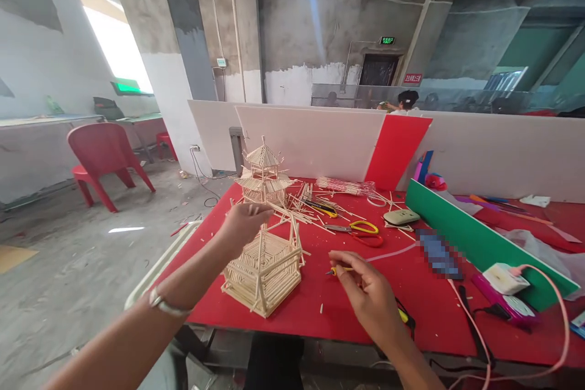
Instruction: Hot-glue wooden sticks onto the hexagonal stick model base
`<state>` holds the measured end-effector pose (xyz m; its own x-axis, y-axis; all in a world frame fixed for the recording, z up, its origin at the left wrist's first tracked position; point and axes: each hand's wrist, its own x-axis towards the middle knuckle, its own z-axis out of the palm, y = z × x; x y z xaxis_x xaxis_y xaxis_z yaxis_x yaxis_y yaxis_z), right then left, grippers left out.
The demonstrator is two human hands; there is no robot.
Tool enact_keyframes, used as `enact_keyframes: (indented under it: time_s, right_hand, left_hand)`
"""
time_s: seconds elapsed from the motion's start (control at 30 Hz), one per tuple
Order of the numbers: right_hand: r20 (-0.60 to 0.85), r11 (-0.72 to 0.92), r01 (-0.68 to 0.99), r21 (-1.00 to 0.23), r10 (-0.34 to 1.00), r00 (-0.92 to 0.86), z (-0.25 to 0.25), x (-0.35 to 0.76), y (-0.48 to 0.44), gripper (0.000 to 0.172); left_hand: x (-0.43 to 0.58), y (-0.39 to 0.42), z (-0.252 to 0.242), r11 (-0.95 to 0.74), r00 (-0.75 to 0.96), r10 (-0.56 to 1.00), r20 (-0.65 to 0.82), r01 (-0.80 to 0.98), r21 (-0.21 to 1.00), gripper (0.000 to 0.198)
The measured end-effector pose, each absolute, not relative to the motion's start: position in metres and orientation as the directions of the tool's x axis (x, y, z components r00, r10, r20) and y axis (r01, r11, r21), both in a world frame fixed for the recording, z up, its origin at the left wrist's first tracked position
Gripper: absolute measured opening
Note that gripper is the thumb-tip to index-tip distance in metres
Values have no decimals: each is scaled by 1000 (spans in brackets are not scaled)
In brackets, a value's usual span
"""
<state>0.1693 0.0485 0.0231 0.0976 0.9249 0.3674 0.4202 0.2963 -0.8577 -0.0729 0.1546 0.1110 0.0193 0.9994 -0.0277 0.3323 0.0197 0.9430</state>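
Note:
My left hand [243, 228] is closed in a pinch above an open hexagonal frame of thin wooden sticks [262, 265]. Whatever sits between those fingertips blends with pale sticks behind. Right of the frame, my right hand [365, 286] curls around a yellow tool [339, 270] with a small dark tip pointing left; the palm hides most of it. A yellow and black piece [403, 315] shows beside the wrist, and I cannot tell whether it belongs to the same tool. Behind the frame stands a tiered stick pagoda [264, 173] with a pointed roof.
Loose sticks [315, 210], a yellow-handled cutter [322, 207], scissors [350, 228] and a computer mouse [401, 217] lie on the red table [320, 323]. At right are a blurred-out phone [439, 254], a green board [484, 237], a purple power strip [503, 298] and cords.

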Motion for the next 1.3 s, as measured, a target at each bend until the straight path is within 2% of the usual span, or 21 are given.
enact_keyframes:
  time_s: [0.13, 0.3, 0.4, 0.47, 0.53, 0.6, 0.7, 0.8, 0.93, 1.1, 1.3]
  right_hand:
    - [334, 265, 455, -850, 940, 77, 27, 178, 66, 32]
    - [356, 214, 623, -753, 928, 111, 11, 192, 79, 33]
    - [315, 42, 783, -621, 928, 200, -16, 215, 82, 39]
    - [233, -125, 880, -458, 939, 254, -37, 234, 81, 44]
    - [127, -226, 920, -321, 952, 278, -54, 252, 77, 48]
    - [6, -309, 914, -264, 947, 322, -66, 265, 74, 50]
    - [-122, -354, 888, -294, 935, 333, -72, 273, 73, 52]
    - [-177, -363, 852, -378, 931, 318, -70, 271, 76, 55]
    - [-163, -335, 828, -450, 942, 293, -69, 264, 79, 64]
    - [-210, -351, 817, -457, 935, 285, -69, 259, 80, 77]
    - [-181, -344, 808, -478, 939, 293, -69, 260, 80, 74]
  left_hand:
    - [-59, 205, 95, 22, 9, 1000, -29, 426, 904, 18]
    - [-57, 235, 75, -60, 94, 995, 16, 478, 876, 23]
    - [-56, 240, 70, -107, 126, 991, 51, 493, 863, 27]
    - [-55, 240, 69, -139, 147, 986, 74, 501, 854, 29]
    - [-54, 237, 71, -171, 167, 981, 98, 510, 843, 28]
    - [-53, 233, 74, -200, 180, 976, 122, 522, 829, 25]
    - [-50, 230, 76, -232, 185, 970, 154, 538, 811, 21]
    - [-48, 231, 74, -254, 189, 966, 178, 551, 795, 20]
    - [-48, 234, 69, -294, 215, 954, 207, 555, 778, 23]
    - [-49, 235, 63, -323, 243, 944, 222, 557, 765, 23]
    - [-48, 236, 61, -318, 249, 946, 210, 570, 757, 26]
